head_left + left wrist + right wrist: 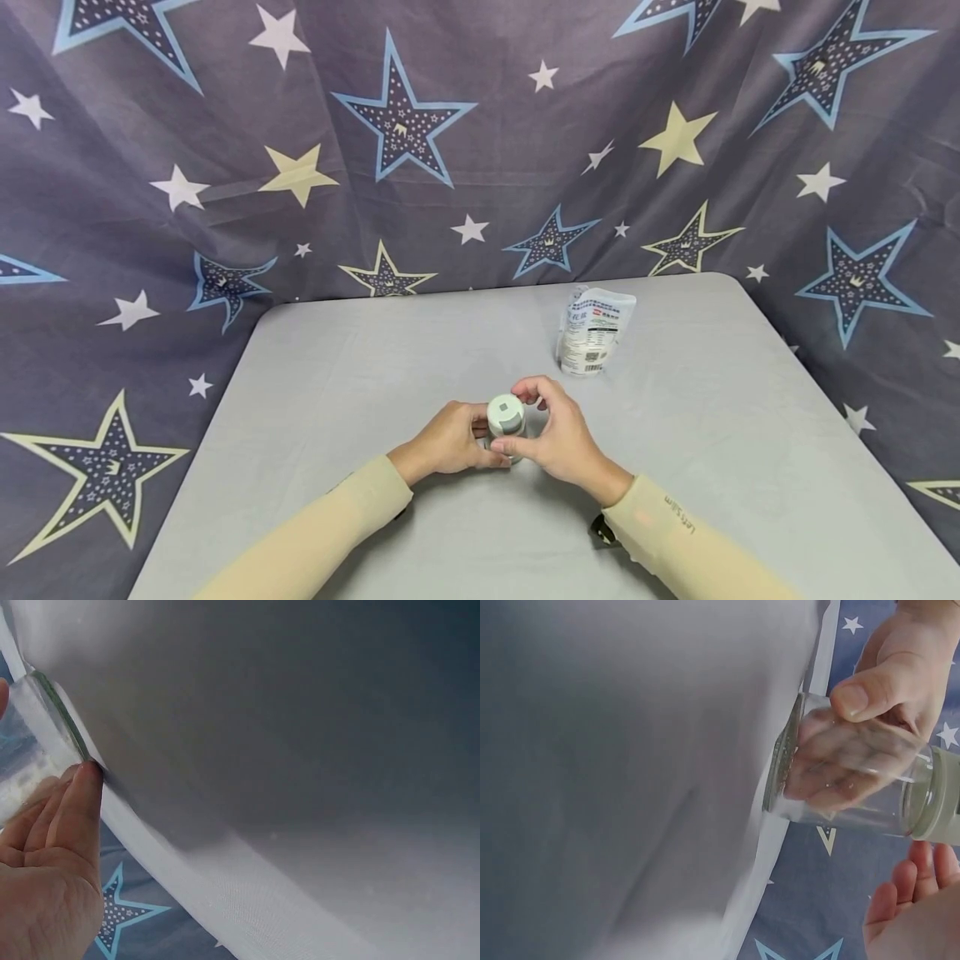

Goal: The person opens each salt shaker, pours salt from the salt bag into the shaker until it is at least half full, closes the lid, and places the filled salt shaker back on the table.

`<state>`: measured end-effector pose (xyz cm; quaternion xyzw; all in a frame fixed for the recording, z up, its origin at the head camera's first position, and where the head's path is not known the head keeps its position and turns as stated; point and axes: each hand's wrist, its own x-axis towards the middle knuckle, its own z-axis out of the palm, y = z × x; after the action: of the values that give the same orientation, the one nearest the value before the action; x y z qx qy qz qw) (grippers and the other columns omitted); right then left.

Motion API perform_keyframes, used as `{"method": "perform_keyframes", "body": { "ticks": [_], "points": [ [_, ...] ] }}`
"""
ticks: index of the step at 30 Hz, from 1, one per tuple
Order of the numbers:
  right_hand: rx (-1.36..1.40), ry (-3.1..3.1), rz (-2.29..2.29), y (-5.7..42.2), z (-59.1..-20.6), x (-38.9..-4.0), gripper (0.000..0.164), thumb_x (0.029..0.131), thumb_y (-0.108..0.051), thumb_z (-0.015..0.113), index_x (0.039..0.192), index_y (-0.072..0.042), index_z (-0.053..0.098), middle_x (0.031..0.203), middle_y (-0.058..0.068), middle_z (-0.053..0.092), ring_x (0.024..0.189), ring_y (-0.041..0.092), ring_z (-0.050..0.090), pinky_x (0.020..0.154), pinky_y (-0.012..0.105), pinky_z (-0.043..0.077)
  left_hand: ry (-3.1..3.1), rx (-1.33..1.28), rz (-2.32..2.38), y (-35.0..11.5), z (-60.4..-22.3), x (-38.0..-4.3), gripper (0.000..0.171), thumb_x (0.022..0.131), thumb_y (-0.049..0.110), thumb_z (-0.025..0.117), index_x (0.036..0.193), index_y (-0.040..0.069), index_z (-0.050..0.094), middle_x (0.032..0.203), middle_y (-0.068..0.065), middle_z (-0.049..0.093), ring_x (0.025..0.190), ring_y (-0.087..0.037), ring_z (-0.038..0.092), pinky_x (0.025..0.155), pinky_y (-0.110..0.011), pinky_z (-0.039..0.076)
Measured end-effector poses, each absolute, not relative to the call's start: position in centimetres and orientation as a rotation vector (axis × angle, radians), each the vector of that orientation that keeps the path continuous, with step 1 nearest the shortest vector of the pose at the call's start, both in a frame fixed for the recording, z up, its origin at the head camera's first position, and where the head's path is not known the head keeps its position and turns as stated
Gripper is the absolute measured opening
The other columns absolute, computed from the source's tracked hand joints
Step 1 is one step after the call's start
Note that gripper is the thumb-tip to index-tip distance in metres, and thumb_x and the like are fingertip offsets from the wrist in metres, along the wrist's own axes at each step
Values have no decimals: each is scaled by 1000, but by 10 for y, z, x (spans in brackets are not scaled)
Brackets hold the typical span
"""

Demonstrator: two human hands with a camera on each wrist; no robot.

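A clear glass jar (855, 761) with a pale green lid (506, 410) stands upright on the table between both hands. The lid's top carries a grey patch and a small grey square. My left hand (450, 437) grips the glass body, its fingers and thumb showing around it in the right wrist view. Around the lid, my right hand (558, 433) has its thumb at the near side and its index finger at the far side. In the left wrist view the jar's glass (26, 757) shows only partly, and the right hand is mostly out of frame.
Behind the hands, to the right, a white printed stand-up pouch (596, 333) stands on the grey-covered table (375, 358). A dark curtain (480, 142) with stars hangs behind and beside the table.
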<state>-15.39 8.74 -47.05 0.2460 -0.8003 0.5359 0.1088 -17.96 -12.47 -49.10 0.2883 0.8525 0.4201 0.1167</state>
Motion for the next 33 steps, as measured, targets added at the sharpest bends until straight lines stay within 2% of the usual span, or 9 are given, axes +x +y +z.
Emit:
{"method": "perform_keyframes", "body": {
  "ticks": [11, 16, 24, 29, 33],
  "points": [
    [665, -2353, 1566, 86, -470, -152, 55, 69, -23, 98, 110, -14, 64, 103, -5, 63, 98, 22, 58, 85, 47, 48, 2474, 839, 1248, -124, -490, -180, 47, 72, 20, 96, 113, 15, 75, 112, 4, 76, 105, -9, 71, 91, -19, 55],
    [743, -2344, 1556, 87, -470, -153, 52, 74, -19, 94, 118, -13, 67, 110, -4, 67, 102, 19, 60, 85, 46, 51, 2464, 834, 1246, -124, -490, -180, 49, 72, 19, 96, 116, 14, 74, 115, 3, 74, 107, -9, 70, 92, -19, 54],
    [902, -2380, 1586, 91, -468, -155, 55, 83, -5, 85, 134, -7, 63, 126, 2, 66, 120, 22, 58, 101, 55, 50, 2499, 851, 1217, -125, -490, -179, 50, 72, 22, 97, 116, 16, 73, 113, 4, 75, 106, -10, 71, 91, -20, 55],
    [943, -2409, 1580, 92, -466, -156, 58, 85, -3, 82, 138, -6, 61, 132, 3, 64, 126, 23, 55, 108, 51, 46, 2499, 856, 1216, -125, -490, -179, 50, 72, 22, 96, 116, 16, 73, 112, 5, 75, 105, -10, 71, 91, -19, 55],
    [955, -2397, 1583, 93, -468, -156, 63, 83, -4, 83, 141, -6, 58, 133, 8, 64, 127, 24, 54, 108, 51, 46, 2501, 858, 1209, -125, -490, -179, 50, 72, 23, 96, 116, 16, 73, 112, 5, 75, 105, -10, 71, 91, -20, 55]
  ]
}}
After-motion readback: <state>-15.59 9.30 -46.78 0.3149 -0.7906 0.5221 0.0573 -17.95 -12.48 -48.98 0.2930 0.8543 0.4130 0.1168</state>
